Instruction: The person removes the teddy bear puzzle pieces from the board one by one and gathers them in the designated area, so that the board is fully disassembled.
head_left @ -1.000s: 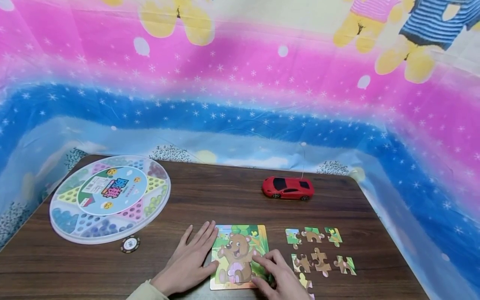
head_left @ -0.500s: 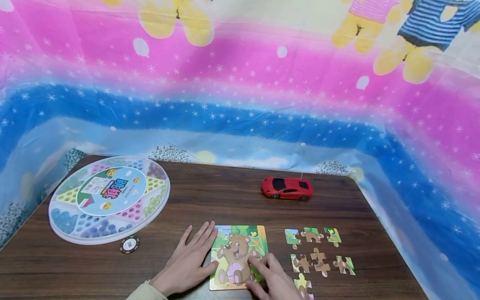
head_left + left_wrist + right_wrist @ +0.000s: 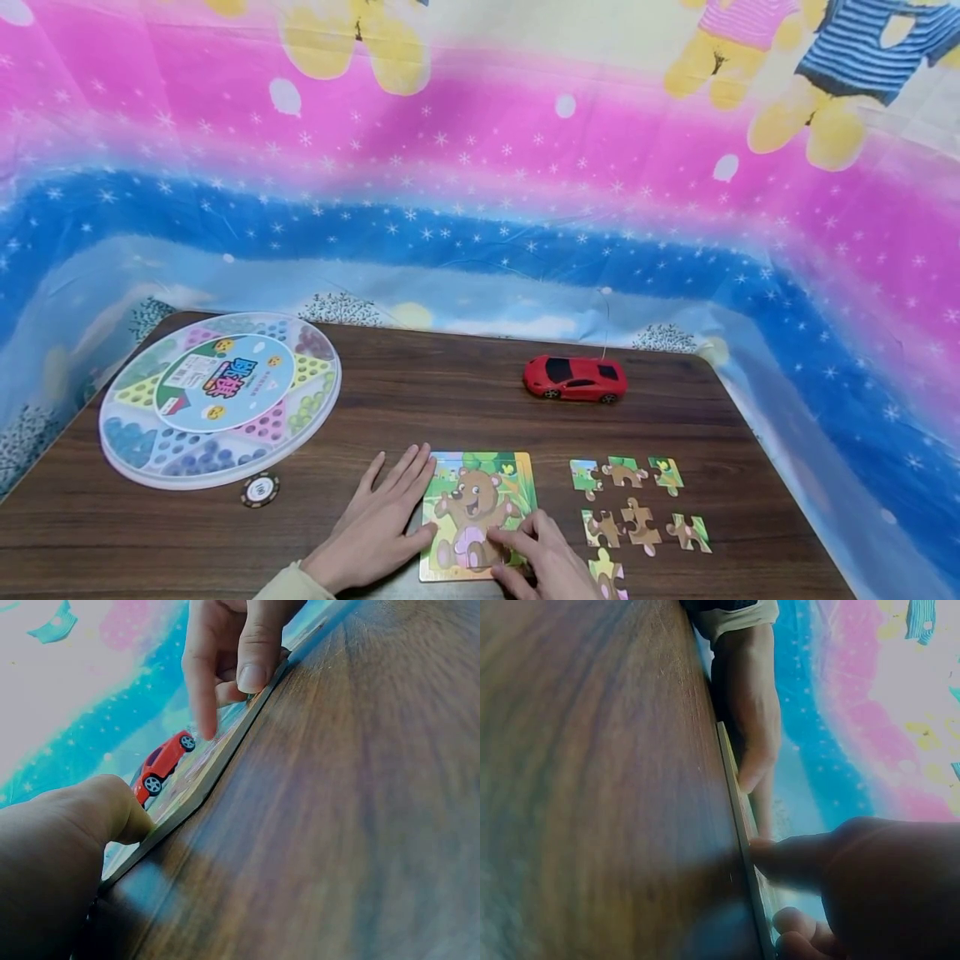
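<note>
A bear jigsaw puzzle [image 3: 474,487] lies flat on the table in its thin board. My left hand [image 3: 381,518] rests along the board's left side, fingers spread, the thumb touching its edge. From the right, my right hand [image 3: 546,552] reaches over the lower half of the picture. Its index finger presses near the bear's belly, and its thumb sits at the bottom edge. In the left wrist view, the right hand's index finger [image 3: 201,694] points straight down at the board, with other fingers folded behind. Part of the lower right picture is hidden under that hand.
Several loose jigsaw pieces [image 3: 641,523] lie to the right of the board. Behind them stands a red toy car [image 3: 576,379] with an antenna. A round Chinese checkers set [image 3: 225,383] is at the left, a poker chip [image 3: 260,489] beside it. A patterned cloth [image 3: 480,225] encloses the table.
My right hand has slid a little left across the puzzle, its index finger moving from the bear's side toward its belly. The left hand has stayed in place.
</note>
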`<action>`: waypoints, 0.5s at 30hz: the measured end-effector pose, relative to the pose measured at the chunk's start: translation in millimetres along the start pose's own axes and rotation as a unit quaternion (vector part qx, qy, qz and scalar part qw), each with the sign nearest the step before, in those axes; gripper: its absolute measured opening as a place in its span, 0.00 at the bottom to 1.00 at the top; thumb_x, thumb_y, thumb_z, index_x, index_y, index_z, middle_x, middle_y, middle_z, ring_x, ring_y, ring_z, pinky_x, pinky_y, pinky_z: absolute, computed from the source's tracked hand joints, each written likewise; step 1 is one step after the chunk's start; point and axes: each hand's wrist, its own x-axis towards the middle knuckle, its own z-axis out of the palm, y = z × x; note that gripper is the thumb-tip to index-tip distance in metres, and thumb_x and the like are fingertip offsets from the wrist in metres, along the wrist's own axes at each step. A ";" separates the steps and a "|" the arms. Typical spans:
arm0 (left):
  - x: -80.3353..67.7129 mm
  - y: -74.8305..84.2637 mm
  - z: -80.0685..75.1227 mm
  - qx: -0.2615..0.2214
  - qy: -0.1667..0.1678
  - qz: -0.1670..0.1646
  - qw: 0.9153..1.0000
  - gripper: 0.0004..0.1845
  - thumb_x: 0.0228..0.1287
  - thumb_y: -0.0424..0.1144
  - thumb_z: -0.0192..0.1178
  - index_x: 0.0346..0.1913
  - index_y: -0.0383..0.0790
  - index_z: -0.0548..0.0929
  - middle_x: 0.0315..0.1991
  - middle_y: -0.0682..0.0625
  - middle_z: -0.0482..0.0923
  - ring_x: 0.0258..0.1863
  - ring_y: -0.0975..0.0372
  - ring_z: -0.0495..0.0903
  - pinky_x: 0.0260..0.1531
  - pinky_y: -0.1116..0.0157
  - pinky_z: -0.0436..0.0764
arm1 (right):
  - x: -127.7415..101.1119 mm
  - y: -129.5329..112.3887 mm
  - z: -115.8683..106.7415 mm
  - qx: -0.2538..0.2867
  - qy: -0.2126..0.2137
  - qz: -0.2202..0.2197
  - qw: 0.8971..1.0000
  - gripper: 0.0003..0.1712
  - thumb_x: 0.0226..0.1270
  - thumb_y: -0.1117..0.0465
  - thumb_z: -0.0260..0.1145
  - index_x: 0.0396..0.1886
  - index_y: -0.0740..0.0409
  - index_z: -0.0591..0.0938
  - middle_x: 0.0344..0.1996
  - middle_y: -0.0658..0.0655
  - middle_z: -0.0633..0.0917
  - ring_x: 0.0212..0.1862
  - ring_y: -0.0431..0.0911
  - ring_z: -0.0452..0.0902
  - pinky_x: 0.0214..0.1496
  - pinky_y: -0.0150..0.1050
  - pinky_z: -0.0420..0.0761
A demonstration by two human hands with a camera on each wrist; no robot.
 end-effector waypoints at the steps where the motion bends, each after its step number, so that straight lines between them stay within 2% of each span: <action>1: 0.0 0.0 0.1 0.002 0.001 0.001 1.000 0.39 0.68 0.54 0.52 0.75 0.36 0.57 0.77 0.46 0.49 0.76 0.56 0.44 0.70 0.46 0.37 | 0.5 -0.3 -0.2 -0.008 -0.003 0.003 1.000 0.26 0.69 0.42 0.62 0.61 0.49 0.81 0.33 0.41 0.64 0.31 0.35 0.57 0.25 0.27 0.62; 5: 0.2 -0.7 0.5 0.005 0.005 0.003 1.000 0.39 0.69 0.54 0.52 0.75 0.36 0.57 0.77 0.46 0.49 0.76 0.56 0.44 0.70 0.46 0.37 | 1.5 -0.5 0.5 -0.046 -0.015 0.007 0.999 0.34 0.70 0.40 0.59 0.68 0.53 0.75 0.32 0.42 0.61 0.31 0.36 0.55 0.25 0.26 0.59; 8: 0.3 -1.2 0.7 0.006 0.003 0.002 1.000 0.39 0.69 0.55 0.52 0.75 0.36 0.56 0.77 0.46 0.49 0.76 0.56 0.44 0.70 0.46 0.37 | 1.6 0.4 1.2 -0.061 -0.021 0.003 0.998 0.34 0.70 0.39 0.58 0.68 0.53 0.75 0.31 0.41 0.61 0.30 0.36 0.55 0.25 0.26 0.59; 15: 0.0 -0.9 1.0 0.005 -0.003 0.000 1.000 0.39 0.69 0.55 0.52 0.75 0.37 0.56 0.77 0.46 0.49 0.76 0.57 0.44 0.70 0.46 0.37 | 3.0 0.3 0.7 -0.051 -0.039 0.021 0.998 0.31 0.70 0.37 0.57 0.66 0.47 0.77 0.31 0.42 0.61 0.30 0.37 0.56 0.24 0.27 0.60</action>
